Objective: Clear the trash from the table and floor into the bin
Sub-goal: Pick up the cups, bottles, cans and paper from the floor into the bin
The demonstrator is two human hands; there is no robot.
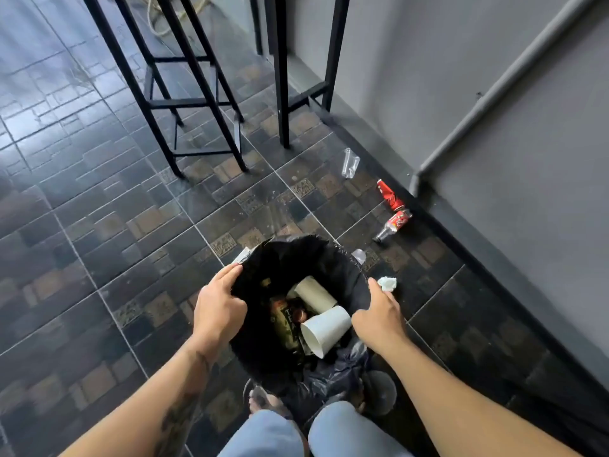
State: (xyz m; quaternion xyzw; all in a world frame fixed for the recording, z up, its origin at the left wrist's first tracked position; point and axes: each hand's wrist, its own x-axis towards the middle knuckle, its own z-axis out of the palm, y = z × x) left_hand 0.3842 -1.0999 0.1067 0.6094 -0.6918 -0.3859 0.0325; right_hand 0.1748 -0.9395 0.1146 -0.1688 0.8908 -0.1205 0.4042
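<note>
both hands are clamped on the black liner of the bin (pixel 290 258): the left hand (pixel 219 303) grips the left rim, the right hand (pixel 379 316) the right rim. paper cups (pixel 324 329) and a dark bottle (pixel 283 319) are seen inside. on the tiled floor (pixel 115 209) beyond, a red can (pixel 390 193), a plastic bottle (pixel 393 224), a clear cup (pixel 350 162) and a crumpled tissue (pixel 388 283) are left near the wall.

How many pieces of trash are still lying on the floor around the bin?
5 visible: a clear plastic cup near the table leg, a red can and a red-labelled bottle by the wall, a small clear item and a crumpled white wad beside the bin. The bin may hide others.
</note>
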